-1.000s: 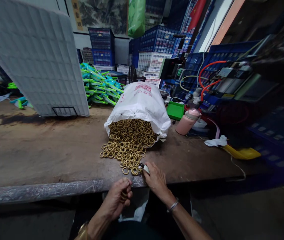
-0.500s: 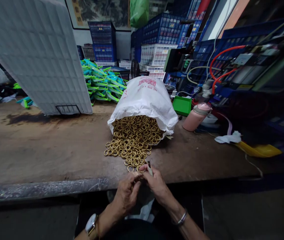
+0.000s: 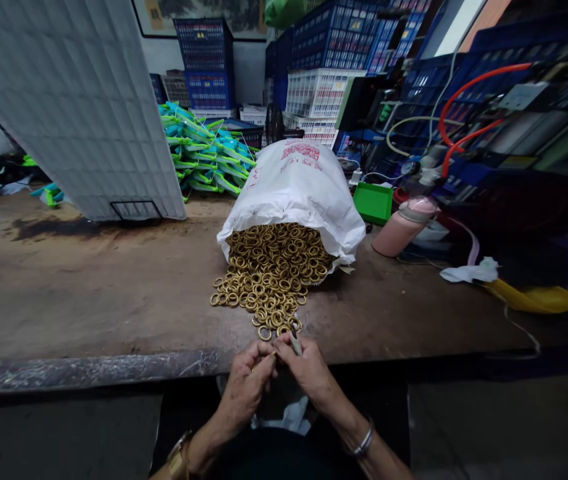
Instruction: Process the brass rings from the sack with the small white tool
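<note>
My left hand (image 3: 248,381) is closed, its thumb and fingertips pinching a brass-coloured ring (image 3: 274,355) that is mostly hidden. Against it works my right hand (image 3: 313,375), also closed, with a small knife-like tool (image 3: 295,343) between its fingers; the tool has a pale grey part and a dark end, and its exact kind is unclear. Both hands meet just over the table's front edge. Right beyond them, a heap of brass-coloured rings (image 3: 277,287) spills from the mouth of a white woven sack (image 3: 297,190) lying on its side.
Brown worktable (image 3: 114,300) spans the view. A tall white padded panel (image 3: 79,113) stands left, with green and blue plastic pieces (image 3: 209,157) piled behind it. Right are a green tray (image 3: 373,202), a pink bottle (image 3: 404,227), a yellow item (image 3: 534,297) and a machine with red hoses (image 3: 464,93).
My left hand has turned slightly and its fingertips sit closer to the right hand's. The tool in my right hand has shifted a little. The whole view has moved slightly.
</note>
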Motion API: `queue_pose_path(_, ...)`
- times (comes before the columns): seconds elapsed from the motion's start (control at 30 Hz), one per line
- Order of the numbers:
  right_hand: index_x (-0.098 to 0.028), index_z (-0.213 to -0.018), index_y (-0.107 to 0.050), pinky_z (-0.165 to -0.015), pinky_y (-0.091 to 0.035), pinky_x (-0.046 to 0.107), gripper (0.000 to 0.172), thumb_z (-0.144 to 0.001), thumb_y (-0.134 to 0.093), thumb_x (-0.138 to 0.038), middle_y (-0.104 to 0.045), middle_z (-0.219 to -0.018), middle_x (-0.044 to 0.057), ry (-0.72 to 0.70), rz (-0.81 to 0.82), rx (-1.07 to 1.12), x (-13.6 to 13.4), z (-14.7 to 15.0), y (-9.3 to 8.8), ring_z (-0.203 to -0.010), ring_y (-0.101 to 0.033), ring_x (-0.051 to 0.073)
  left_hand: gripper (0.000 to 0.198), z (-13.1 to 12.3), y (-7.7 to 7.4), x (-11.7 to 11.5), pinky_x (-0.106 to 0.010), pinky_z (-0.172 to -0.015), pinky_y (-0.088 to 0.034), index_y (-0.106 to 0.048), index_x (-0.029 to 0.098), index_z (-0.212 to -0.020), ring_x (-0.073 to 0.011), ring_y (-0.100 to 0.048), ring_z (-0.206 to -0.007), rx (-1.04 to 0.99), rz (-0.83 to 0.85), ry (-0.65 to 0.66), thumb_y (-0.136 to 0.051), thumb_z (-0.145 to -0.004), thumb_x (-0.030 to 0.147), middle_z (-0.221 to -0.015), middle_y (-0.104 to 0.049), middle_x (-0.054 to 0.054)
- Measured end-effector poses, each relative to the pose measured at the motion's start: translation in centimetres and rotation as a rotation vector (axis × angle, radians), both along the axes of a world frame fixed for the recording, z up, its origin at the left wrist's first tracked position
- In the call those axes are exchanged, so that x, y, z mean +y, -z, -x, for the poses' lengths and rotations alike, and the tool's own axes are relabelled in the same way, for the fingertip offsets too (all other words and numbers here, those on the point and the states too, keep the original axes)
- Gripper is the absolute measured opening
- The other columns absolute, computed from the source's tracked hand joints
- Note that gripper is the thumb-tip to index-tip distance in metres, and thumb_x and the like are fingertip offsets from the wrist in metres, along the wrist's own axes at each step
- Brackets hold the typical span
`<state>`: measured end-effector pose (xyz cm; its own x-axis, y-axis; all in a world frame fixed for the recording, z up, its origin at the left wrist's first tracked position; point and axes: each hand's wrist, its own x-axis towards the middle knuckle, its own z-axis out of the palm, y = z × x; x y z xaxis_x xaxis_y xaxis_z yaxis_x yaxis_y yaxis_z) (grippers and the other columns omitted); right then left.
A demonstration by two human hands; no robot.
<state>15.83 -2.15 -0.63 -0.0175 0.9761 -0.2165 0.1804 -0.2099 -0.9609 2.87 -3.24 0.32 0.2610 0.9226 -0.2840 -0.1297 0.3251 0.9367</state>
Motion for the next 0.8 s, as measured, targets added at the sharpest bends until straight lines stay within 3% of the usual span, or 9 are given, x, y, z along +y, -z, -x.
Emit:
queue_pose_path(0.23, -0.016, -0.066, -0.052, -0.059, -0.037, 0.021, 0.022, -0.075, -0.047, -0.036, -0.050, -0.060, -0.003, -0.094, -0.069, -0.125, -0.1, 0.5, -1.3, -0.059, -0.045, 0.010, 0.030, 0.8, 0.4, -0.2, -0.016, -0.039, -0.020, -0.047, 0.017, -0.069, -0.0039, -0.032, -0.040, -0.017, 0.108, 0.005, -0.056, -0.073, 0.045, -0.054, -0.045, 0.005)
queue_pose_path(0.47, -0.017, -0.070, -0.052, -0.055, -0.037, 0.021, 0.026, -0.080, -0.041, -0.038, -0.049, -0.058, -0.003, -0.088, -0.079, -0.055, 0.0, 0.5, -0.5, -0.056, -0.045, 0.010, 0.030, 0.9, 0.5, -0.7, -0.016, -0.038, -0.018, -0.046, 0.018, -0.073, -0.0027, -0.030, -0.039, -0.181, 0.203, 0.018, -0.057, -0.072, 0.045, -0.054, -0.043, 0.007)
queue_pose_path(0.57, -0.017, -0.076, -0.053, -0.056, -0.036, 0.021, 0.022, -0.081, -0.038, -0.033, -0.052, -0.061, -0.001, -0.100, -0.132, -0.221, -0.2, 0.4, -0.3, -0.057, -0.047, 0.011, 0.030, 0.9, 0.4, -0.7, -0.016, -0.038, -0.018, -0.045, 0.018, -0.072, -0.0027, -0.031, -0.039, -0.190, 0.216, -0.001, -0.058, -0.072, 0.045, -0.055, -0.044, 0.006)
queue_pose_path(0.67, -0.019, -0.076, -0.053, -0.056, -0.034, 0.020, 0.015, -0.078, -0.038, -0.020, -0.056, -0.064, -0.001, -0.201, -0.209, -0.435, -0.7, 0.4, -0.2, -0.060, -0.049, 0.012, 0.030, 0.8, 0.5, -0.7, -0.015, -0.038, -0.018, -0.045, 0.018, -0.073, -0.0028, -0.032, -0.039, -0.193, 0.209, -0.034, -0.058, -0.072, 0.045, -0.055, -0.045, 0.006)
queue_pose_path(0.8, -0.020, -0.078, -0.052, -0.057, -0.032, 0.020, 0.021, -0.071, -0.036, -0.008, -0.059, -0.069, 0.001, -0.298, -0.243, -0.636, -1.3, 0.8, -0.6, -0.062, -0.051, 0.012, 0.032, 0.8, 0.5, -0.6, -0.015, -0.039, -0.019, -0.046, 0.018, -0.073, -0.0030, -0.032, -0.039, -0.173, 0.186, -0.060, -0.060, -0.070, 0.046, -0.054, -0.044, 0.007)
